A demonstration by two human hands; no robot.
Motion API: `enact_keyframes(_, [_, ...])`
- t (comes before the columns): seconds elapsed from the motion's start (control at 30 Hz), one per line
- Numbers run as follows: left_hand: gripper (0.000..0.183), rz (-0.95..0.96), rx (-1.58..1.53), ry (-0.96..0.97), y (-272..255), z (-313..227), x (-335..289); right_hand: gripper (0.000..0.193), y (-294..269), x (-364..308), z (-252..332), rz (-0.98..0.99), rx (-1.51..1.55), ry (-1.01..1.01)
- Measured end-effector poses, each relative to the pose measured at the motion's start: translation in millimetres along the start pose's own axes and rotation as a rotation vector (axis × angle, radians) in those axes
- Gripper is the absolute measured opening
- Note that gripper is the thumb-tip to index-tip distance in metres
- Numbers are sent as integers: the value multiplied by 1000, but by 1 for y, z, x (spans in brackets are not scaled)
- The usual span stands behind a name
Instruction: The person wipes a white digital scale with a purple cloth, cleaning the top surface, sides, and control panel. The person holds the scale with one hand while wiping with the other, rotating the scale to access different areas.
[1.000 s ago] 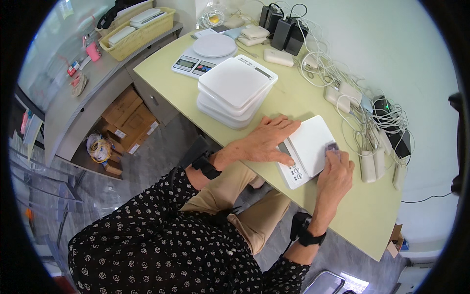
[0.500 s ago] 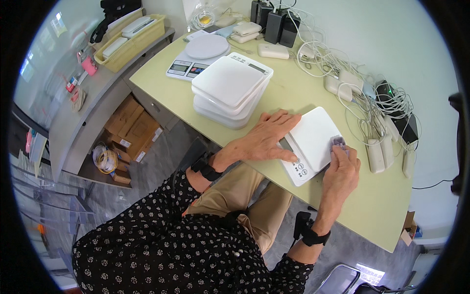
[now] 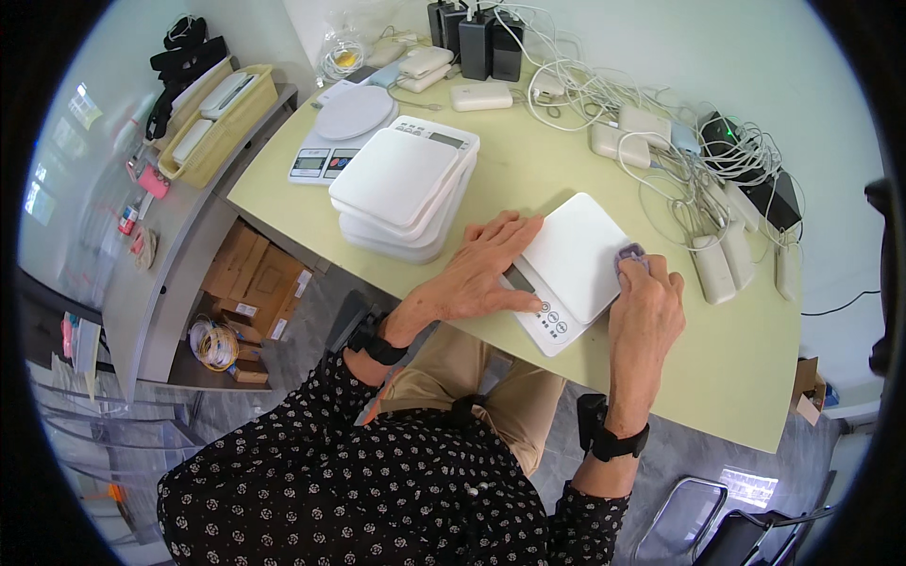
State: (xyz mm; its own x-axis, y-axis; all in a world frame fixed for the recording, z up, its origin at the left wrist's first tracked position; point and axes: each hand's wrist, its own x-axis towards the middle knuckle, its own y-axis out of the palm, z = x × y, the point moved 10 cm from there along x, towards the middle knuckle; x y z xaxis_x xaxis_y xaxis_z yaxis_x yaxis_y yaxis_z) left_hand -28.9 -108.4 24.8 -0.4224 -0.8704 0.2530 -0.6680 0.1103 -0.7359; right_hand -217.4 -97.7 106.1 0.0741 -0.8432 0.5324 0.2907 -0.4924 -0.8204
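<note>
A white kitchen scale with a square plate lies at an angle near the desk's front edge. My left hand rests spread along its left side, thumb beside the buttons and partly over the small display. At the plate's right corner, my right hand pinches a crumpled greyish-purple cloth against the edge. Left of my left hand stands a stack of similar white scales. Behind that stack is another scale with a round plate.
Tangled white cables and white power banks cover the desk's right side. Black box-shaped devices stand at the back. On a grey side counter at left sits a yellow basket; cardboard boxes lie beneath. A chair is at lower right.
The whole view has shifted, so the desk and its things appear farther left. My right hand and the cloth stay at the plate's right corner, the hand slightly farther outward. My left hand stays in place.
</note>
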Motion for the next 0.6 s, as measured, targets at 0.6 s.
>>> enact_keyframes(0.6, [109,41,-4,-20,-1,-8,2,14,15,29,26,143,-143,-139])
